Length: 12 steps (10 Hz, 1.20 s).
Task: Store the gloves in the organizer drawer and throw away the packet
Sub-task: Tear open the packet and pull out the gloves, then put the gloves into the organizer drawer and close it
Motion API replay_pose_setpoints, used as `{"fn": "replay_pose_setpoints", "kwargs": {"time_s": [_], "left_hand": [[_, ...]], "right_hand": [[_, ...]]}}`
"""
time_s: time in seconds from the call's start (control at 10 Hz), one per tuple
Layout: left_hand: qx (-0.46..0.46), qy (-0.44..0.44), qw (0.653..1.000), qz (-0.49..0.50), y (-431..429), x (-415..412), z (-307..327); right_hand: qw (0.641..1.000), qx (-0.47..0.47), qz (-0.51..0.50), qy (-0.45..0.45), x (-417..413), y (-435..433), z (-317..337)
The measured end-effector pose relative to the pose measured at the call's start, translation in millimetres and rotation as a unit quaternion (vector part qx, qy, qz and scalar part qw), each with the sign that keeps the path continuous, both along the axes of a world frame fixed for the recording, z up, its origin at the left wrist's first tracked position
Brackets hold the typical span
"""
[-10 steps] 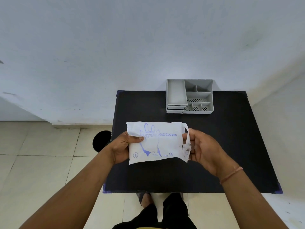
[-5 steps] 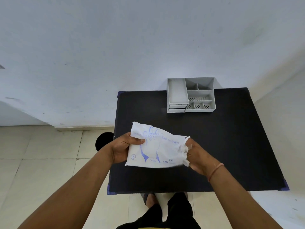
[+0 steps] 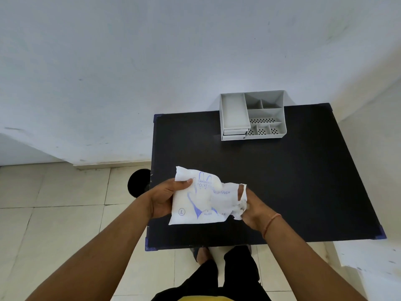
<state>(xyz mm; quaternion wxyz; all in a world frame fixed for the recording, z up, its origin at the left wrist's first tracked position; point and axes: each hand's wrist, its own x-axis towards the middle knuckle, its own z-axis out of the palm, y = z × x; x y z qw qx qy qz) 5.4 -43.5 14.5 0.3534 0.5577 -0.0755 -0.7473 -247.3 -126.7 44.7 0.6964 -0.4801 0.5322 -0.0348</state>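
Observation:
A white plastic glove packet (image 3: 201,200) with blue print is held above the near part of the black table (image 3: 293,181). My left hand (image 3: 167,198) grips its left edge, thumb on top. My right hand (image 3: 252,208) grips the crumpled, torn right end. The gloves inside are hidden by the packet. A grey organizer (image 3: 252,115) stands at the table's far edge, with shut drawers at its front left below a long open tray.
A round black bin (image 3: 138,183) stands on the tiled floor just left of the table. A white wall runs behind the table. My legs and a foot show below the table's near edge.
The packet has gone from flat to crumpled. My right hand has bunched and twisted its right end downward, while my left hand kept its grip.

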Motion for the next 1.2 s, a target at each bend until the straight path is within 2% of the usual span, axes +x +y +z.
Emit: {"fn": "replay_pose_setpoints", "kwargs": {"time_s": [0.1, 0.2, 0.3, 0.4, 0.5, 0.6, 0.7, 0.8, 0.9, 1.0, 1.1, 1.2], "left_hand": [[0.003, -0.007, 0.999, 0.039, 1.6, 1.4, -3.6], [0.01, -0.019, 0.998, 0.051, 5.5, 1.2, -8.6], [0.016, -0.032, 0.999, 0.026, 6.9, -3.4, -14.3], [0.023, -0.053, 0.997, 0.051, 7.8, -7.9, -26.2], [0.033, -0.075, 0.992, 0.093, 11.2, 1.4, -39.2], [0.067, -0.137, 0.977, 0.147, 22.8, 27.6, -67.2], [0.101, -0.203, 0.961, 0.158, 30.8, 35.3, -87.1], [0.147, -0.35, 0.919, 0.111, 40.2, 25.3, -102.6], [0.16, -0.483, 0.861, 0.012, 42.0, 12.1, -105.4], [0.069, -0.598, 0.798, -0.004, 24.5, -12.9, -88.7], [0.015, -0.425, 0.903, 0.062, -6.6, -43.8, -51.1], [0.012, 0.034, 0.988, 0.147, -56.4, -90.5, -0.2]], "right_hand": [[0.994, 0.046, -0.098, 0.001, -5.7, -0.2, -14.8], [0.984, 0.105, -0.146, -0.008, -9.9, 5.6, -32.9], [0.976, 0.134, -0.171, -0.03, -5.2, 6.9, -42.2], [0.965, 0.223, -0.121, -0.064, -3.7, 2.7, -44.0], [0.959, 0.187, -0.166, -0.137, -10.3, 5.8, -41.0], [0.96, 0.16, -0.179, -0.146, -27.6, -2.6, -43.4], [0.963, 0.134, -0.205, -0.114, -39.7, -11.2, -49.2], [0.973, 0.042, -0.225, -0.03, -52.0, -20.1, -52.3], [0.978, -0.035, -0.207, 0.006, -51.3, -23.7, -48.1], [0.97, -0.172, -0.139, 0.102, -39.1, -30.1, -35.1], [0.924, -0.34, -0.077, 0.156, -25.7, -31.3, -20.9], [0.826, -0.542, 0.03, 0.153, -6.4, -22.3, -4.2]]}}
